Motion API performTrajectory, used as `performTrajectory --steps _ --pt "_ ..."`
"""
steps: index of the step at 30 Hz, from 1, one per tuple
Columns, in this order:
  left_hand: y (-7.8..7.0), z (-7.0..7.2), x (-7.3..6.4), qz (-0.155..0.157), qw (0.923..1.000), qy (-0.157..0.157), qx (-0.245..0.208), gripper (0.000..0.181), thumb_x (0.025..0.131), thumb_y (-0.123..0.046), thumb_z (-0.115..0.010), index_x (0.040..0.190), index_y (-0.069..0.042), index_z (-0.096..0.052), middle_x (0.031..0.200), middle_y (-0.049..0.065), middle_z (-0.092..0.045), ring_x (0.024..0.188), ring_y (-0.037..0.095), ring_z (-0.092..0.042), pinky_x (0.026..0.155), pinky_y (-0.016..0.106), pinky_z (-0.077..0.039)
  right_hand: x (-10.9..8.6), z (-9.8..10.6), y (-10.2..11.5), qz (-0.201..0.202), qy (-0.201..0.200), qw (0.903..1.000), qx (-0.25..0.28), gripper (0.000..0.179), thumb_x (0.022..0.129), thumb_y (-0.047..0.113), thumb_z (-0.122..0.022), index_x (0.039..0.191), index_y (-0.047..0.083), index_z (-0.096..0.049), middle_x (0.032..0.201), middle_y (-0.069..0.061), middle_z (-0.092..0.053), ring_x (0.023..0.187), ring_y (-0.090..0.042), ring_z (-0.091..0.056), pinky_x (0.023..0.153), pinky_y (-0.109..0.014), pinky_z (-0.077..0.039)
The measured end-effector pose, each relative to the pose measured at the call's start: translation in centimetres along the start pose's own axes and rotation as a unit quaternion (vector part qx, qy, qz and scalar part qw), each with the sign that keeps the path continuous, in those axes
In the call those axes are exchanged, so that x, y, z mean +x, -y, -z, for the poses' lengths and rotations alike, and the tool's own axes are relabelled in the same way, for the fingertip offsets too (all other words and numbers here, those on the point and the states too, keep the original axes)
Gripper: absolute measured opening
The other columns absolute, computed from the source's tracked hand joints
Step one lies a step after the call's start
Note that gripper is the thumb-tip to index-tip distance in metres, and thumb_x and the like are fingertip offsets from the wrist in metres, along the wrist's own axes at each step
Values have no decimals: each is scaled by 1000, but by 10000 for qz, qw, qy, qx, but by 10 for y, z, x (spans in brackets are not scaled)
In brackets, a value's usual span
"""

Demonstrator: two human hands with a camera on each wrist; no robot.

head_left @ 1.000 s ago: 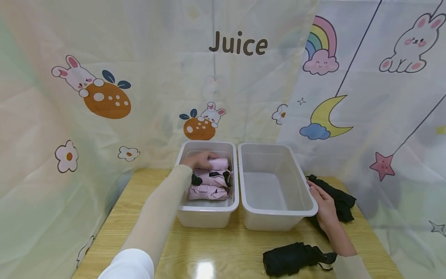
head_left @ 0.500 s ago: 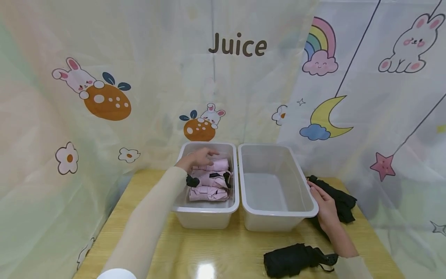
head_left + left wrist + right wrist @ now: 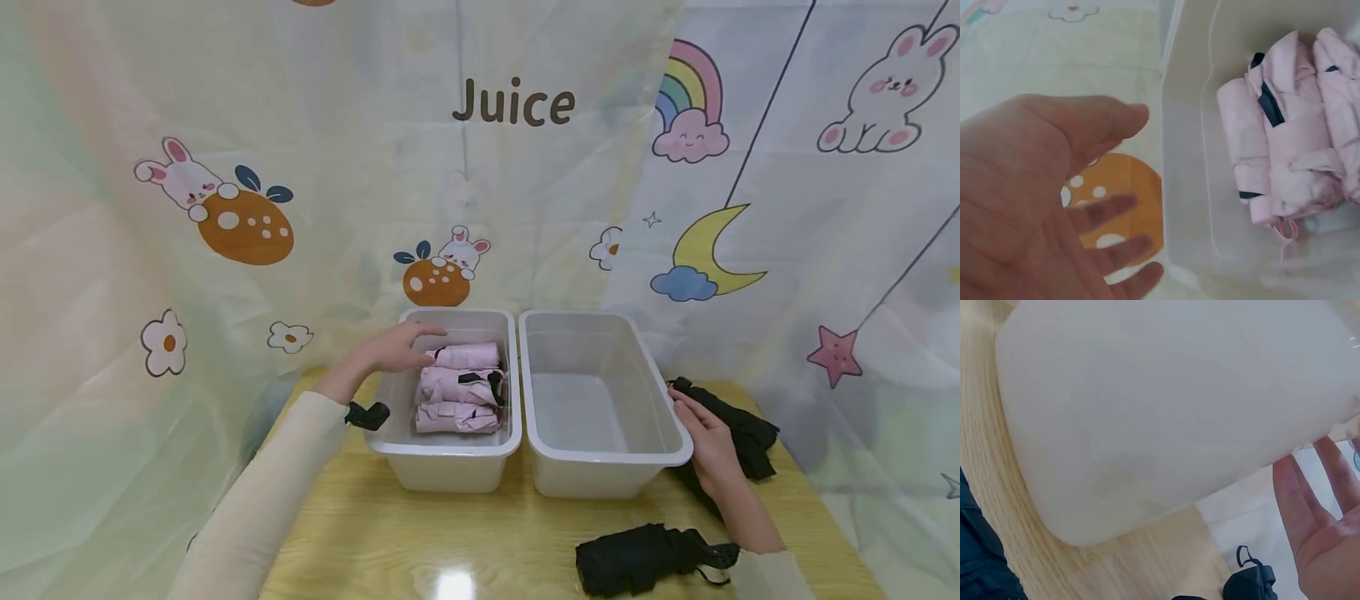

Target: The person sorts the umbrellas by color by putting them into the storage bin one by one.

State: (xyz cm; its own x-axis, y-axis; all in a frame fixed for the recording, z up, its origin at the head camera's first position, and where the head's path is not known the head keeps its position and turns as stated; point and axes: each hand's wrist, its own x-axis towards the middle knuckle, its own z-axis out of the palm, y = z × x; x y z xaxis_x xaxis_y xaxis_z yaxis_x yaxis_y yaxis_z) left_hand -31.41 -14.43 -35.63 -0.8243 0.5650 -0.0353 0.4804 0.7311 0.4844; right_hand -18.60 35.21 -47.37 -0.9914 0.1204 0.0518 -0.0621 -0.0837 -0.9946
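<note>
My left hand [image 3: 393, 348] hovers over the left rim of the left white bin [image 3: 450, 450], thumb and fingers apart, holding nothing. Three folded pink umbrellas [image 3: 459, 385] lie side by side in that bin, to the right of the hand. In the left wrist view, the palm [image 3: 1016, 194] is beside the bin wall, apart from the pink umbrellas [image 3: 1304, 137]. My right hand [image 3: 708, 442] rests against the right side of the right white bin [image 3: 600, 458], its fingers [image 3: 1294, 500] straight and touching the outside near the rim.
A folded black umbrella [image 3: 645, 560] lies on the wooden table [image 3: 360, 542] in front of the right bin. More black folded fabric [image 3: 738, 429] lies behind my right hand. A printed curtain [image 3: 337, 208] hangs at the back and sides.
My left hand has let go of the rearmost pink umbrella and moved left, out toward the bin's rim. The right hand stays at the right bin.
</note>
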Motion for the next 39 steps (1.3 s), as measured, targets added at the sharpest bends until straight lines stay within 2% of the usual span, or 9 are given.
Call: performTrajectory --steps 3,7,13,16,21,24,33,36,39 --pt "3 -7 -28 91 9997 -230 51 53 93 -23 -64 143 -10 -49 145 18 -40 131 35 -38 102 52 -37 -4 3 -2 -109 -24 9998 -142 46 98 30 -57 141 14 -53 115 22 -61 98 1 -61 76 -20 -52" --pt "8 -18 -62 259 9974 -529 -425 61 93 -20 -64 146 -4 -41 145 28 -32 128 42 -37 99 58 -37 -4 5 -2 -103 10 9997 -222 44 99 29 -57 139 13 -55 113 21 -62 97 -1 -62 75 -21 -52" --pt "26 -49 -84 638 9809 -1142 -1438 68 92 -15 -65 151 -7 -33 146 29 -30 132 45 -31 101 62 -32 3 2 7 -50 -36 9999 -138 42 98 29 -58 138 14 -57 113 21 -61 95 -1 -62 74 -20 -53" --pt "27 -70 -88 888 9640 -1388 -2087 63 94 -10 -59 152 -8 -32 151 26 -27 136 44 -26 103 64 -28 2 1 7 -56 -45 9999 -145 42 97 31 -58 136 16 -59 113 20 -62 94 -2 -63 73 -21 -53" --pt "30 -90 -92 1311 9138 -1765 -3415 52 99 -4 -43 151 -12 -36 157 19 -18 141 41 -18 107 61 -23 2 -2 5 -120 -84 9998 -109 41 97 31 -59 135 15 -60 110 17 -65 93 -5 -64 72 -23 -54" --pt "29 -95 -94 1353 8999 -1991 -3635 49 100 -4 -41 149 -12 -39 157 19 -19 141 40 -18 108 60 -22 0 -5 5 -142 -201 9995 -218 44 96 33 -60 135 14 -59 109 18 -65 91 -5 -64 71 -23 -54" --pt "25 -101 -96 1648 8960 -2114 -3540 46 100 -5 -39 145 -11 -44 156 20 -23 139 41 -22 106 63 -22 -7 -4 2 -251 -177 9979 -567 50 97 39 -56 141 14 -54 111 21 -62 93 -4 -63 73 -23 -53" --pt "26 -101 -95 1632 8967 -2136 -3518 46 99 -5 -39 145 -13 -44 156 20 -22 140 42 -21 106 63 -21 -4 -4 1 -63 -257 9969 -742 52 97 39 -56 140 11 -53 111 21 -62 93 -3 -62 73 -22 -53" --pt "27 -99 -91 1502 8992 -2127 -3517 47 100 -7 -39 146 -14 -42 157 19 -20 140 42 -19 107 64 -20 1 -2 3 365 -401 9898 -1318 53 97 40 -55 140 8 -52 109 21 -62 92 -2 -62 72 -21 -52"
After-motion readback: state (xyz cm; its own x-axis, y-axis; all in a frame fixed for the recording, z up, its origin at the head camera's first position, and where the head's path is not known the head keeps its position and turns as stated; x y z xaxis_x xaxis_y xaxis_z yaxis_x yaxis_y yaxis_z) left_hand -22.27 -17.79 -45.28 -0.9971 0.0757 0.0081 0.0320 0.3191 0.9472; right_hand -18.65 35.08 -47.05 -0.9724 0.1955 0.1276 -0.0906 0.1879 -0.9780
